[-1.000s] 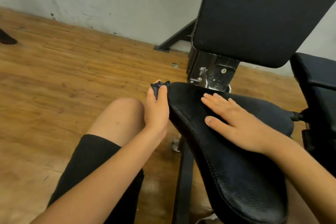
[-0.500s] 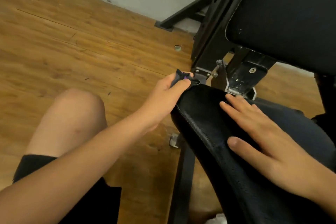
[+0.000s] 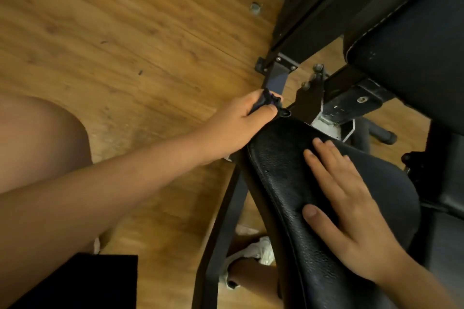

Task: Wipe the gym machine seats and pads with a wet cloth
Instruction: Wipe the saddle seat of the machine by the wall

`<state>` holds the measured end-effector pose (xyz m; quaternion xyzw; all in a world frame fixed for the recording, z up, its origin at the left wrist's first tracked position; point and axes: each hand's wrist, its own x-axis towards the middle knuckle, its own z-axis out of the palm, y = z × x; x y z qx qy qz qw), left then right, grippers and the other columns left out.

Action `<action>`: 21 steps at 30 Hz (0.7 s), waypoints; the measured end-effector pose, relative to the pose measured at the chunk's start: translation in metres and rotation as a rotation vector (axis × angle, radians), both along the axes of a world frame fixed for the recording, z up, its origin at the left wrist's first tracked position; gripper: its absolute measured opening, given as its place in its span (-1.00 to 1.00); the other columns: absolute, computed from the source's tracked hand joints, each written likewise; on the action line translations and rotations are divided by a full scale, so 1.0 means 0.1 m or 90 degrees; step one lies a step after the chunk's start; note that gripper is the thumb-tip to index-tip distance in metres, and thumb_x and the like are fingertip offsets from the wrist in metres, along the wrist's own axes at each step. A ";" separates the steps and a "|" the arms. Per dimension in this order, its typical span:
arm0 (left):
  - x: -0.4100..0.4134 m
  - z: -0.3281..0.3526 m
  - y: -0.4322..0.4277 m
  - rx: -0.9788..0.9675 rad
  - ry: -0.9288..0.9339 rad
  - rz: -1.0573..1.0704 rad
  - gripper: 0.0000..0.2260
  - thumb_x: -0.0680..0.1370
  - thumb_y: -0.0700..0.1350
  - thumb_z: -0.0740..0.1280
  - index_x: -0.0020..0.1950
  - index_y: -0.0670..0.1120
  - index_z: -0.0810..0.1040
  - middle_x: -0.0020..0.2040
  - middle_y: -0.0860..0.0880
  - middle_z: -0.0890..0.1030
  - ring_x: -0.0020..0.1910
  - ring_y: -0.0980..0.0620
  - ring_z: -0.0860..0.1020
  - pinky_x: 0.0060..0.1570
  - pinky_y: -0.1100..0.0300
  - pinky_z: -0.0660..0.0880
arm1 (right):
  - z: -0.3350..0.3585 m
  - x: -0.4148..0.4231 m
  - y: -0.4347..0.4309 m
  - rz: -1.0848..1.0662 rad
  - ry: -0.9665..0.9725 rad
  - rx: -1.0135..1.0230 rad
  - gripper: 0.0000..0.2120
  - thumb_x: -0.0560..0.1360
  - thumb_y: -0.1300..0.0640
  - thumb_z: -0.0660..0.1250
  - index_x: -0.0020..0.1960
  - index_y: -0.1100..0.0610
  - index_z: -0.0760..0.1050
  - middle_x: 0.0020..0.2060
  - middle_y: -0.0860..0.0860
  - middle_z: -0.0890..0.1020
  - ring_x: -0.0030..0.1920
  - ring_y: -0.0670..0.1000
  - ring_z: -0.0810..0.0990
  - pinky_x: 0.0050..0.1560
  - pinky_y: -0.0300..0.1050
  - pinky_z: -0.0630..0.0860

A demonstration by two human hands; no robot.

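- Left hand (image 3: 234, 124) is pinching a small bunched dark cloth (image 3: 265, 101) between thumb and fingers, right at the far tip of the seat (image 3: 283, 173).
- Right hand (image 3: 351, 211) is lying flat on the seat top, fingers straight, grasping nothing; it looks to be steadying the pad.
- Step in hand, as I judge it: wiping the seat's far end and left edge.
- Doing it well: opening the wad so more wet face is meeting the leather, dragging along the stitched seam rather than across it, and shifting the bracing hand off any patch not yet wiped.
- Risk: the cloth is sitting just beside the metal frame (image 3: 301, 25) and its bolts, so it could be snagging there.
- Seat's long axis is running from near right to far left; its narrow end is pointing far, toward the frame, and the seamed side is facing left over the wooden floor (image 3: 125, 32).
- Back pad (image 3: 414, 57) is standing far right, above the seat, with no hand on it.
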<state>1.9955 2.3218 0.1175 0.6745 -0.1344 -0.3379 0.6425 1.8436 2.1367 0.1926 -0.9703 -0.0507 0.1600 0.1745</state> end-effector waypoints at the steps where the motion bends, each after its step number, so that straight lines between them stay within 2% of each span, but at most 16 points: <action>1: -0.01 0.00 0.00 0.009 -0.005 0.002 -0.79 0.67 0.02 0.20 0.24 0.07 0.55 0.07 0.10 0.65 0.12 0.20 0.57 0.28 0.04 0.46 | 0.00 0.01 0.00 0.000 0.002 -0.002 -0.36 0.60 -0.21 0.08 0.60 0.04 0.08 0.60 -0.06 0.04 0.59 0.02 -0.04 0.53 0.15 -0.04; 5: -0.16 0.07 0.04 0.049 -0.054 0.049 -0.73 0.68 0.02 0.18 0.38 0.11 0.45 0.16 0.13 0.61 0.16 0.26 0.54 0.25 0.13 0.47 | 0.03 0.02 0.00 -0.012 0.007 -0.008 -0.35 0.60 -0.19 0.07 0.59 0.08 0.09 0.60 -0.01 0.05 0.59 0.04 -0.05 0.54 0.26 0.00; 10: -0.32 0.10 0.05 0.079 -0.098 0.095 -0.67 0.68 0.00 0.18 0.45 0.05 0.41 0.20 0.12 0.58 0.16 0.27 0.52 0.14 0.33 0.44 | 0.05 -0.01 0.00 -0.003 0.029 -0.026 -0.34 0.60 -0.19 0.07 0.60 0.09 0.07 0.60 0.02 0.03 0.60 0.03 -0.08 0.56 0.18 -0.06; 17: -0.42 0.20 0.02 0.108 -0.098 0.130 -0.69 0.69 -0.05 0.17 0.44 -0.01 0.41 0.15 0.13 0.60 0.15 0.27 0.54 0.13 0.37 0.43 | 0.05 -0.03 -0.04 -0.005 0.023 0.000 -0.35 0.60 -0.18 0.10 0.60 0.08 0.08 0.60 0.02 0.03 0.59 0.02 -0.09 0.57 0.14 -0.09; 21: -0.42 0.35 0.11 0.140 -0.048 0.102 -0.64 0.69 -0.06 0.15 0.51 0.01 0.34 0.28 0.08 0.56 0.26 0.20 0.50 0.22 0.33 0.43 | 0.06 0.02 -0.07 -0.021 0.036 0.007 -0.37 0.60 -0.15 0.16 0.59 0.06 0.11 0.60 0.00 0.06 0.59 -0.01 -0.08 0.57 0.13 -0.09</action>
